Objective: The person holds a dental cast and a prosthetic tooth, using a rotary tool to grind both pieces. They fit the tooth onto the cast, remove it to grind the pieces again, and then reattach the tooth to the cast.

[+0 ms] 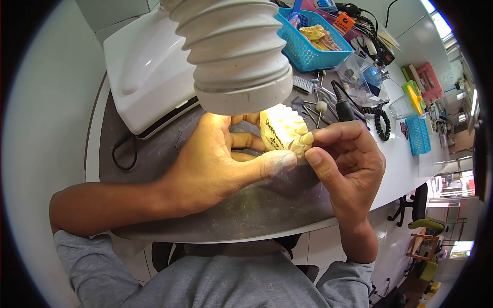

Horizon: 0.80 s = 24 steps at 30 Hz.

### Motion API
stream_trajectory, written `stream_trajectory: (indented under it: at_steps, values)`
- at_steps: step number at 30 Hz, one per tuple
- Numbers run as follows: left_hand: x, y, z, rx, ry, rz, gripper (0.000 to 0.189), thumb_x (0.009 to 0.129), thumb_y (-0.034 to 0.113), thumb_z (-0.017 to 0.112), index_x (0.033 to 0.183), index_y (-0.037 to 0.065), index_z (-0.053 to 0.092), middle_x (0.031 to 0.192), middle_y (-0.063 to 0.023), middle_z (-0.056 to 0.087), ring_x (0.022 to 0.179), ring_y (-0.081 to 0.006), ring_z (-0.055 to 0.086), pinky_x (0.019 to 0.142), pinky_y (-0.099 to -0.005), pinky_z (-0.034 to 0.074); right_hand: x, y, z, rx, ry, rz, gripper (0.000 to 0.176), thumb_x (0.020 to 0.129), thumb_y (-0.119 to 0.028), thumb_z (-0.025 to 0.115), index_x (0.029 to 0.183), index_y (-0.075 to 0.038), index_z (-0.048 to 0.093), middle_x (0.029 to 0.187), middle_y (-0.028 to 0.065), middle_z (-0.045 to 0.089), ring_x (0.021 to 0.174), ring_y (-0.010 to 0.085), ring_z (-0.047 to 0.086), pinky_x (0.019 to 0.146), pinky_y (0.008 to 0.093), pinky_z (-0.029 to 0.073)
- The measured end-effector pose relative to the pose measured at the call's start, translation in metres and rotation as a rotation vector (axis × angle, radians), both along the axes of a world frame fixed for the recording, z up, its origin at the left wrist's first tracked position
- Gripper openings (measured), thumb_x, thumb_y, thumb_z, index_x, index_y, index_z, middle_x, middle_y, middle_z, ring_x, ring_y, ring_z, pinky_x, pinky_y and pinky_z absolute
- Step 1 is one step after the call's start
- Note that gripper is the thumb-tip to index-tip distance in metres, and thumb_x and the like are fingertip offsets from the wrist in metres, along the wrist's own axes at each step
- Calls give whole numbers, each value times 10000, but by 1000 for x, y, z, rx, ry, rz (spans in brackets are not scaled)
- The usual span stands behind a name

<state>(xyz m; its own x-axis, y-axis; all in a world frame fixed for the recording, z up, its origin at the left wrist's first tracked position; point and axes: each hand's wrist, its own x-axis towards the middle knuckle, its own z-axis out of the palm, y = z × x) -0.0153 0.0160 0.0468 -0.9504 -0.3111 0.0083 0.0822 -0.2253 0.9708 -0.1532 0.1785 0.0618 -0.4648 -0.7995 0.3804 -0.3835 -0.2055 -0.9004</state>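
A cream plaster dental model (277,128) with a row of teeth and dark handwriting on its side is gripped by my left hand (210,159). My left thumb presses along its lower edge, and the fingers wrap behind it. At the model's right end, my right hand (354,161) pinches a small tooth-shaped piece (306,138) between thumb and index finger. That piece sits right at the tooth row, overlapping the model in this view. The remaining right fingers are curled in.
A ribbed white hose (236,56) hangs close above the model. Left of it stands a white machine housing (149,66). Behind are a blue basket (314,60) of plaster models, a handpiece (343,105) and scattered small tools (319,109). A grey mat (231,218) covers the bench.
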Motion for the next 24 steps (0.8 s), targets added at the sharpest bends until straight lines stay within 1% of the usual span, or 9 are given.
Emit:
stream_trajectory:
  at_steps: [12, 14, 15, 17, 18, 20, 21, 22, 24]
  values:
    - [1, -2, -1, -2, -8, -19, 690, 871, 82, 755, 1437, -4, 370, 1223, -117, 526, 1093, -194, 635, 907, -321, 580, -1, -2, -5, -47, 0, 20, 198, 860, 70, 720, 1034, 55, 628, 1016, 131, 696, 937, 154, 696, 864, 272, 571]
    - [1, -3, -2, -21, -5, -48, 685, 901, 145, 735, 1460, -4, 367, 1278, -128, 527, 1097, -180, 632, 908, -310, 561, -2, -2, -5, -34, 12, 32, 209, 873, 56, 712, 1065, 59, 630, 1009, 125, 694, 946, 146, 690, 862, 272, 567]
    - [1, -2, -2, -21, -4, -48, 685, 901, 145, 735, 1460, -4, 367, 1278, -128, 527, 1097, -180, 632, 908, -310, 561, -3, -1, -3, -35, 13, 32, 209, 873, 56, 712, 1065, 59, 630, 1009, 125, 694, 946, 146, 690, 862, 272, 567]
    - [2, -1, -1, -20, 21, -11, 624, 959, 209, 668, 1466, -9, 377, 1297, -143, 560, 1095, -166, 632, 908, -309, 540, -6, 0, 3, 24, 79, 19, 223, 893, 21, 703, 1103, 52, 637, 1044, 123, 689, 970, 144, 680, 865, 279, 563]
    - [2, -3, -1, -21, 23, -5, 624, 959, 209, 668, 1466, -9, 377, 1297, -143, 560, 1095, -166, 632, 908, -309, 540, -9, -1, 5, 23, 81, 25, 223, 893, 21, 703, 1103, 52, 637, 1044, 123, 689, 970, 144, 680, 865, 279, 563]
    - [2, -7, -3, -18, -28, -68, 509, 1013, 230, 581, 1431, -19, 433, 1256, -138, 610, 1090, -163, 635, 915, -310, 522, -16, -4, 11, 25, 131, -50, 235, 900, -9, 700, 1123, 42, 647, 1094, 128, 680, 988, 150, 671, 874, 288, 560]
    - [2, -7, -3, -17, -24, -60, 509, 1013, 230, 581, 1431, -19, 433, 1256, -138, 610, 1090, -163, 635, 915, -310, 522, -20, -8, 18, 71, 282, -71, 275, 879, -32, 723, 1143, 18, 663, 1141, 136, 672, 960, 163, 672, 848, 290, 566]
    - [2, -6, -3, -5, 7, -36, 458, 1028, 221, 551, 1407, -23, 467, 1237, -129, 626, 1077, -161, 637, 918, -313, 519, -24, -11, 22, 71, 286, -62, 275, 879, -32, 723, 1143, 18, 663, 1141, 136, 672, 960, 163, 672, 848, 290, 566]
    - [1, -6, -2, 6, 43, -2, 415, 1043, 211, 522, 1382, -27, 502, 1219, -120, 641, 1065, -158, 638, 920, -316, 515, -31, -17, 27, 173, 535, 46, 387, 907, -72, 704, 1270, 22, 604, 1231, 157, 626, 1046, 169, 649, 890, 284, 538]
